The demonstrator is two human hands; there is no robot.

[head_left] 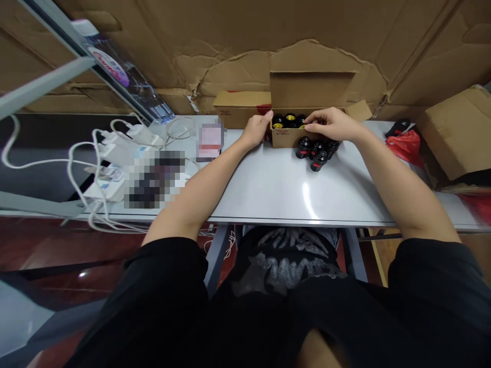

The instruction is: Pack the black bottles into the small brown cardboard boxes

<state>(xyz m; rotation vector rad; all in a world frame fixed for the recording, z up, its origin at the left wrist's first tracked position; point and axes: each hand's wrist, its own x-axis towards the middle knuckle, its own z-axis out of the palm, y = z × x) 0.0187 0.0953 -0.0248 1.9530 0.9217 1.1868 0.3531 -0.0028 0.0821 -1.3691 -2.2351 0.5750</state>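
Note:
An open cardboard box (291, 138) stands on the white table, holding several small black canisters, some with yellow ends (290, 117). My left hand (258, 129) grips the box's left side, thumb near its top edge. At the box's right part, the fingers of my right hand (333, 123) are pinched together over its front rim, on a black canister with a yellow end (302, 127); the fingers partly hide it. Several more black canisters (319, 160) with red marks stand or lean in a cluster in front of the box, below my right hand.
Behind my left hand is another cardboard box (242, 105). Leftward are a power strip with white cables (111, 174), a pink-white packet (210, 140), a blurred-out object (155, 179) and a water bottle (126, 76). A red plastic bag (405, 145) and a larger carton (458, 130) lie right.

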